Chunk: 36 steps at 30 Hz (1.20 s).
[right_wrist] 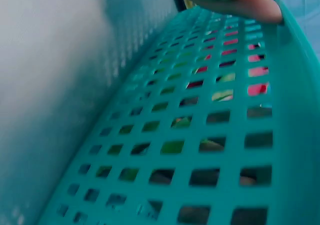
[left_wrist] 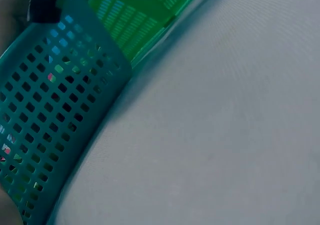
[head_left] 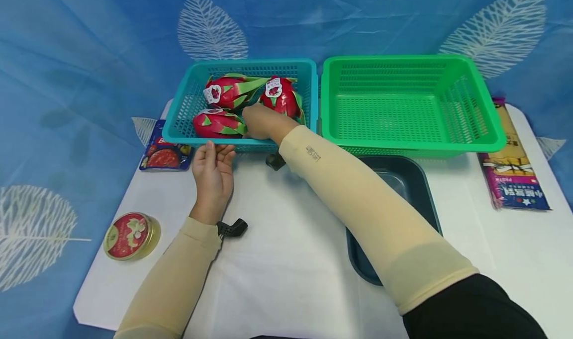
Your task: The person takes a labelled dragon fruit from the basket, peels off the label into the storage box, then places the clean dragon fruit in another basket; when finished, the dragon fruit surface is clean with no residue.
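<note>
My right hand reaches over the front rim of the teal basket, knuckles up among the dragon fruits. Its fingertips are hidden, so I cannot tell whether it grips one. Three dragon fruits show around it: one at the back left, one at the front left and one on the right. White labels are stuck on them. My left hand is palm up outside the basket, its relaxed fingers against the front wall just under the rim; its fingers also appear in the right wrist view.
A green basket stands right of the teal one. Partly under my right forearm lies a dark tray. A pasta pack is at far right; a blue pouch and a round red-lidded tin are at left.
</note>
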Tool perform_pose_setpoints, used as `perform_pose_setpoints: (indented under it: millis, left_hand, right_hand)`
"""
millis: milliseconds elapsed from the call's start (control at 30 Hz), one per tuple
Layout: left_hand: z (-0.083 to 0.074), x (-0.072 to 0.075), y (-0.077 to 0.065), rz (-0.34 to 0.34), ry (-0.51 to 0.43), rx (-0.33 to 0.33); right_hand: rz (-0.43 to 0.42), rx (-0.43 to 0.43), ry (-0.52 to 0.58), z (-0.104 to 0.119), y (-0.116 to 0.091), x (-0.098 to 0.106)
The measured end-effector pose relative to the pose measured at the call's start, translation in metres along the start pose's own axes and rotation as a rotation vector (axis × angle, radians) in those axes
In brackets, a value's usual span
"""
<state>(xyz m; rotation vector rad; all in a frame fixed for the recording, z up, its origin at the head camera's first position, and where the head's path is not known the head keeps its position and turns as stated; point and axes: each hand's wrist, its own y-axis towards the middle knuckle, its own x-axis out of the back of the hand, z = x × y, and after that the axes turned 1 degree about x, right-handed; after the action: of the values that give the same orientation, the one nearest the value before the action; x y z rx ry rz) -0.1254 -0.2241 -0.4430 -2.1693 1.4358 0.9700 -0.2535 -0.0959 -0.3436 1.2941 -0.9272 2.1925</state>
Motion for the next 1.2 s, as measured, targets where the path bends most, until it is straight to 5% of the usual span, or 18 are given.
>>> perform_pose_setpoints:
  millis: [200,767,1200]
  left_hand:
    - [-0.001,0.001,0.002,-0.006,-0.006,0.016]
    - [-0.001,0.003,0.002,0.006,-0.007,0.004]
    - [0.000,0.003,0.001,0.013,0.021,0.002]
  right_hand:
    - [0.028,-0.042,0.021,0.005,0.008,-0.001]
    - [-0.120,-0.058,0.080,0.008,0.014,-0.008]
    - [-0.101,-0.018,0.640,0.004,0.004,-0.005]
